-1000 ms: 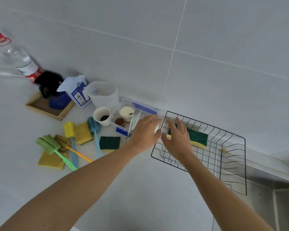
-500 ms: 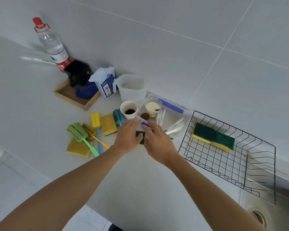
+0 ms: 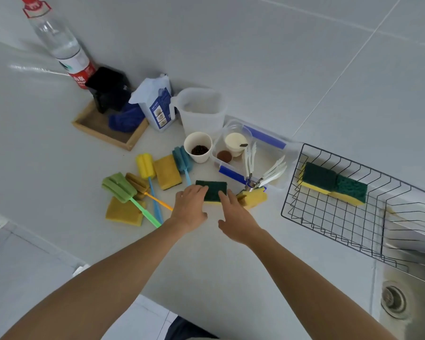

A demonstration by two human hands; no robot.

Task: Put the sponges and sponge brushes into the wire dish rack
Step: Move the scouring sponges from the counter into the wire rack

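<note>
Both hands (image 3: 190,208) (image 3: 236,220) have closed around a flat, green-topped sponge (image 3: 212,190).

Two green-topped yellow sponges (image 3: 334,184) are lying in the wire rack (image 3: 353,229) at right; more sponges (image 3: 166,171) and sponge brushes (image 3: 146,168) are lying at centre left.

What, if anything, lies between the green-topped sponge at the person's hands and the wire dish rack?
The green-topped sponge lies at both hands. Toward the wire dish rack lie a yellow sponge and the corner of the clear container; lifting over them would likely clear both.
</note>
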